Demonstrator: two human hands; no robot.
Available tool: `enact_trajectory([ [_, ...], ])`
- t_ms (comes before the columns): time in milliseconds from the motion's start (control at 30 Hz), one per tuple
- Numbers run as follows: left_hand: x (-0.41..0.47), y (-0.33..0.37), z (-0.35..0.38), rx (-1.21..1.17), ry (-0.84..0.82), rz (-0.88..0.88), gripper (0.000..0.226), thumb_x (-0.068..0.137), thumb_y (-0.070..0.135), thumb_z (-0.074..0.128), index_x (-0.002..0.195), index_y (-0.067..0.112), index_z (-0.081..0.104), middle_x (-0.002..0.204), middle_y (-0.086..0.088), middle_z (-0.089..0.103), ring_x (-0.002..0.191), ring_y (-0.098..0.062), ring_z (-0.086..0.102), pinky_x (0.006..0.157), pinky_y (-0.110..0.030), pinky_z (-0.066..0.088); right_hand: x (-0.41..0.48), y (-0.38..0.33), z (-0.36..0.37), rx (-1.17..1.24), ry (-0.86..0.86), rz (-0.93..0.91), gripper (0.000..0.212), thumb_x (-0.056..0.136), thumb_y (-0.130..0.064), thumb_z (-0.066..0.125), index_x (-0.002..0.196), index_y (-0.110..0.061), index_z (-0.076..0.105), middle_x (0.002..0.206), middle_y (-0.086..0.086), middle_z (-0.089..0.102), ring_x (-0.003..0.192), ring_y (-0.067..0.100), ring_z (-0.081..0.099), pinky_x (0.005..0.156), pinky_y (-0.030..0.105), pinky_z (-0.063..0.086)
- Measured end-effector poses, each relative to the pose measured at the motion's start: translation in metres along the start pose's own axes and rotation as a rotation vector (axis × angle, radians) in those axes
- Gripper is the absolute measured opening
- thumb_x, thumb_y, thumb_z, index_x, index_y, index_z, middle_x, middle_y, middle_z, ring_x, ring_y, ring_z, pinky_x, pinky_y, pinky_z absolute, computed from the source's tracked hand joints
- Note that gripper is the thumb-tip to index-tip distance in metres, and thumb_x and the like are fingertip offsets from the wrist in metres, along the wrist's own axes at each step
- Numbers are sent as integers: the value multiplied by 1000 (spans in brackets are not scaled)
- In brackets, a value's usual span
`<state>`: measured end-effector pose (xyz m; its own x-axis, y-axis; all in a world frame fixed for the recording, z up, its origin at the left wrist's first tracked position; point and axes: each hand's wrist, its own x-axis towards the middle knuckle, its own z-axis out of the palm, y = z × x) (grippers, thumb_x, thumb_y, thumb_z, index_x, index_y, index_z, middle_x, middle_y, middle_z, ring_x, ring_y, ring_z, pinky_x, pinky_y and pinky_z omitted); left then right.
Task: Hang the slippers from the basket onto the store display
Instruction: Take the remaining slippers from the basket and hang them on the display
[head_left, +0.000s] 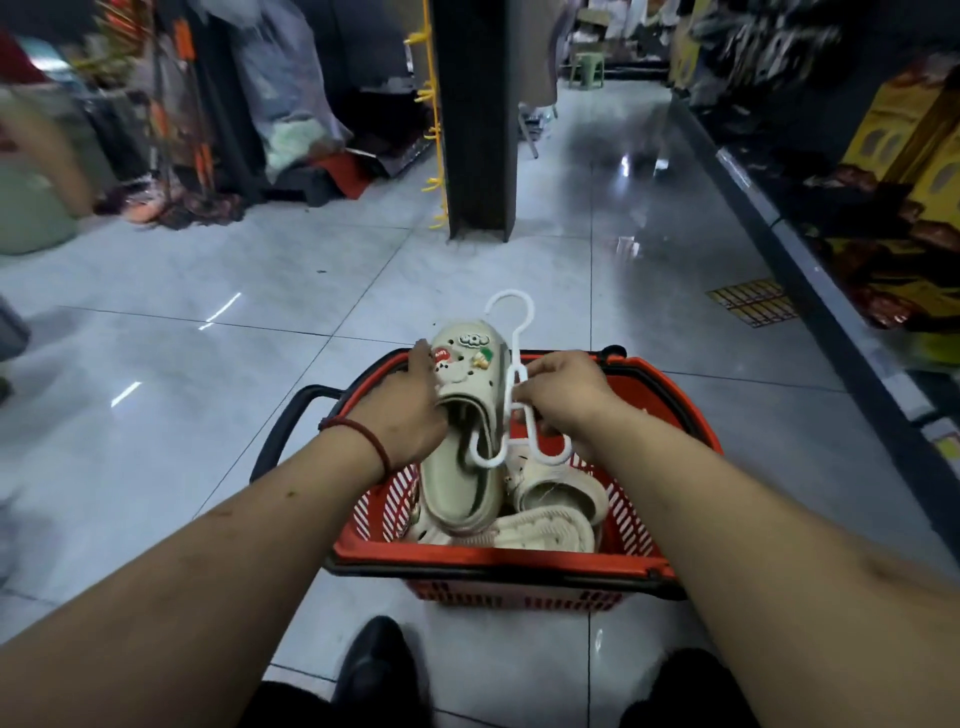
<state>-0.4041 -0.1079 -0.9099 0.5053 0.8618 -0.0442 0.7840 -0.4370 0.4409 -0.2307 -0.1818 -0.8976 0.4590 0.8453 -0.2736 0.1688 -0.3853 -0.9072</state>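
A cream charm-decorated slipper (462, 364) is being gripped by the left hand (410, 405) above the red basket (488, 564). The white plastic hanger (514, 348), touching that slipper, is being pinched by the right hand (566, 389). Further cream slippers (556, 499) are being contained in the basket on the tiled floor (208, 364).

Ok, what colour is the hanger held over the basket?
The hanger is white; head view shows it best.

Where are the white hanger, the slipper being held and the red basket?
white hanger (514, 357), head view, on its stem.
held slipper (453, 483), head view, on its insole.
red basket (493, 564), head view, on its near rim.
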Motion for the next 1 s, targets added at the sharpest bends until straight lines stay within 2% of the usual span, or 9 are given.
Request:
enact_trajectory([
  [133, 0, -7, -4, 76, -17, 64, 95, 77, 34, 44, 157, 13, -1, 137, -18, 54, 119, -37, 57, 95, -48, 50, 12, -2, 5, 57, 127, -13, 15, 86, 2, 61, 97, 12, 64, 83, 26, 68, 60, 26, 63, 60, 38, 54],
  [333, 8, -28, 4, -127, 46, 24, 79, 84, 13, 63, 150, 10, 20, 134, -15, 55, 120, -34, 57, 90, -29, 44, 17, -9, 22, 24, 105, -167, 10, 91, -3, 61, 99, 2, 66, 92, 20, 70, 65, 22, 63, 54, 27, 50],
  [433, 9, -36, 6, -114, 32, 30, 82, 76, 22, 71, 144, 14, 24, 133, -16, 47, 125, -33, 49, 96, -32, 44, 22, -12, 34, -66, 84, -281, 4, 92, -5, 61, 94, -6, 65, 80, 6, 65, 72, 23, 61, 66, 31, 53],
  [533, 8, -36, 8, -79, 134, 87, 79, 75, 43, 69, 139, 18, 30, 129, -8, 40, 124, -27, 47, 103, -38, 45, 26, -14, 44, -84, 19, -356, 9, 95, -4, 60, 92, -12, 58, 74, -3, 58, 64, 12, 55, 58, 21, 48],
  [633, 9, -31, 3, -67, 306, 110, 74, 72, 55, 66, 133, 24, 36, 131, -3, 35, 123, -28, 47, 102, -44, 46, 30, -19, 49, -67, -23, -363, 4, 96, -5, 60, 98, -9, 61, 81, 2, 62, 70, 17, 59, 52, 17, 45],
  [733, 13, -32, -2, 54, 403, 148, 76, 67, 62, 67, 130, 27, 43, 147, -5, 29, 135, -31, 35, 108, -46, 40, 32, -21, 54, -17, -91, -356, 7, 95, -4, 62, 98, -7, 66, 82, 8, 67, 67, 15, 60, 50, 15, 46],
  [833, 13, -35, -2, 278, 308, 141, 81, 63, 70, 68, 129, 28, 50, 159, -6, 14, 150, -33, 9, 119, -54, 22, 30, -20, 64, 41, -185, -342, 6, 93, -1, 62, 95, -4, 67, 78, 5, 64, 65, 14, 58, 56, 21, 47],
  [933, 13, -36, 0, 466, 195, 79, 104, 58, 85, 58, 139, 22, 41, 164, -9, -1, 152, -37, -11, 119, -64, 4, 31, -16, 72, 82, -194, -303, 11, 93, -4, 64, 87, -12, 68, 77, 3, 64, 65, 15, 58, 56, 19, 46],
  [1000, 12, -34, 4, 529, 162, 47, 117, 55, 91, 53, 144, 19, 32, 165, -10, -6, 151, -41, -14, 117, -68, 2, 33, -13, 74, 108, -199, -271, 20, 93, -5, 65, 80, -20, 67, 76, 0, 64, 68, 16, 60, 64, 27, 50],
])
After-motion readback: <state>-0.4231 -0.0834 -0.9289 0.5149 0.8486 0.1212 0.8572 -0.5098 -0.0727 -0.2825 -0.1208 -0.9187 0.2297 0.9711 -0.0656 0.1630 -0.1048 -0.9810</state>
